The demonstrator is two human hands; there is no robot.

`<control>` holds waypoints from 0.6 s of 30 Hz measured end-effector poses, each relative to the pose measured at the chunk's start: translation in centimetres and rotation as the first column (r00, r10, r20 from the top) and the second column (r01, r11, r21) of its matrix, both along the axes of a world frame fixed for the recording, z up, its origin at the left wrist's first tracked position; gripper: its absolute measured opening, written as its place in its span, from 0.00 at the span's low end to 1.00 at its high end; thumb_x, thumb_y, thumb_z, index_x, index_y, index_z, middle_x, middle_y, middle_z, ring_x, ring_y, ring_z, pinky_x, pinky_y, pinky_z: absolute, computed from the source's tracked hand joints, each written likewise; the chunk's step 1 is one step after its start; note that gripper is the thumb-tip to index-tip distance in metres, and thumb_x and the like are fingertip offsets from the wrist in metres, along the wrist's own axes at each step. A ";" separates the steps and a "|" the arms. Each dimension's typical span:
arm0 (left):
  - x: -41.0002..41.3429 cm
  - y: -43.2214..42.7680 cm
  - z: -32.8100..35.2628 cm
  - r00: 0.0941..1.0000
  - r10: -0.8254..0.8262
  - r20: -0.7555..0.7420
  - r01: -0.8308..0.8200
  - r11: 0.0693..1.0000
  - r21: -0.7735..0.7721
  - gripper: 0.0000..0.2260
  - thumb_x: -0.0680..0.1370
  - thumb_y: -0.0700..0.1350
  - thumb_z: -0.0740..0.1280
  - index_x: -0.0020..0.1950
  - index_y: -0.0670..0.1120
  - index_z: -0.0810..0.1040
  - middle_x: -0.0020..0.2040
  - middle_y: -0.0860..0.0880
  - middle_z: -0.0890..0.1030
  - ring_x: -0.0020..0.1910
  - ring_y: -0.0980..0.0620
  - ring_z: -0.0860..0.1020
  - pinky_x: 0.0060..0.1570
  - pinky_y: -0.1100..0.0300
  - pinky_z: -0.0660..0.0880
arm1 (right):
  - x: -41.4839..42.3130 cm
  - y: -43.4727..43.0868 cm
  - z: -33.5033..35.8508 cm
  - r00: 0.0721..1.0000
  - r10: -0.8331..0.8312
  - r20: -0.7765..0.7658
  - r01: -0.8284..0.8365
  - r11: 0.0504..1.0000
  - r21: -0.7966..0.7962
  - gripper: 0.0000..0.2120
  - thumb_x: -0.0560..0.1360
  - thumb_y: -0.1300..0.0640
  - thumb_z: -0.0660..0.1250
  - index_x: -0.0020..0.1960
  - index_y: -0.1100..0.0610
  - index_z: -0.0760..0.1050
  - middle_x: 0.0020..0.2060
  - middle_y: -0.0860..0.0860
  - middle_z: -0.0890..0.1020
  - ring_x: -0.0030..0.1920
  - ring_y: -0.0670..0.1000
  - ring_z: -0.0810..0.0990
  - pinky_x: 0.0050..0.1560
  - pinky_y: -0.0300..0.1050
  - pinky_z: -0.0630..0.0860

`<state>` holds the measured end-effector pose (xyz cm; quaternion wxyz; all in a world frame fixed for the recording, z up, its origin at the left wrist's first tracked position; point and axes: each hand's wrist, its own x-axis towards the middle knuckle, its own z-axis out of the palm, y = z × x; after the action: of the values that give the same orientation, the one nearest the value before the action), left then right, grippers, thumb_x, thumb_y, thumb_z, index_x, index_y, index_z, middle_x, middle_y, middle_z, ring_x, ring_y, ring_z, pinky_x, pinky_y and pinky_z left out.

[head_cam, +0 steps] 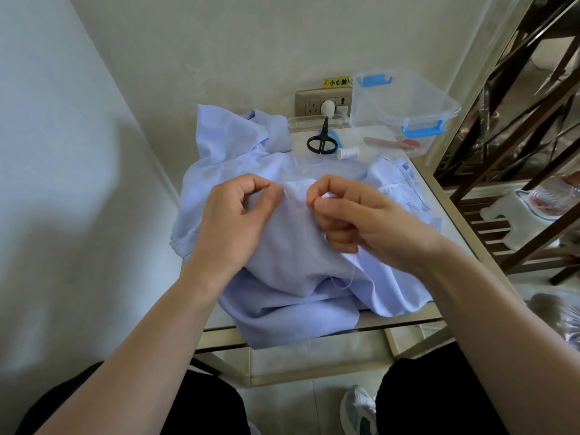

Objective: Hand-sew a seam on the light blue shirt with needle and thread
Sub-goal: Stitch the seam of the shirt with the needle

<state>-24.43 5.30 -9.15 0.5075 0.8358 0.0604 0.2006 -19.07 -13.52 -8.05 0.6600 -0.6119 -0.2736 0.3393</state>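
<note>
Pinching a fold of the light blue shirt (292,246) in my right hand (361,218), fingers clamped; left hand (235,215) fingers closed on what looks like the needle (286,196), just left of that fold, long axis near upright, tip unreadable. Shirt heaped on tabletop (448,211)

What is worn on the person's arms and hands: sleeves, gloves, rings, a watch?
Nothing shows. The left hand and the right hand are ungloved, with no ring seen. At and above the wrists no sleeve, watch or bracelet is in view.
</note>
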 end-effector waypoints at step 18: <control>-0.4 -0.2 0.4 0.999 -0.051 0.007 0.051 0.997 -0.058 0.07 0.79 0.44 0.69 0.41 0.51 0.81 0.35 0.62 0.81 0.38 0.65 0.77 0.43 0.71 0.71 | -0.7 -0.1 0.6 0.909 0.091 0.406 0.004 0.974 -0.227 0.03 0.74 0.61 0.73 0.43 0.60 0.81 0.28 0.62 0.65 0.29 0.51 0.61 0.33 0.37 0.61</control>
<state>-24.84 5.13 -8.71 0.5369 0.8213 0.0435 0.1880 -19.75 -13.58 -7.46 0.5067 -0.7334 -0.3811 0.2452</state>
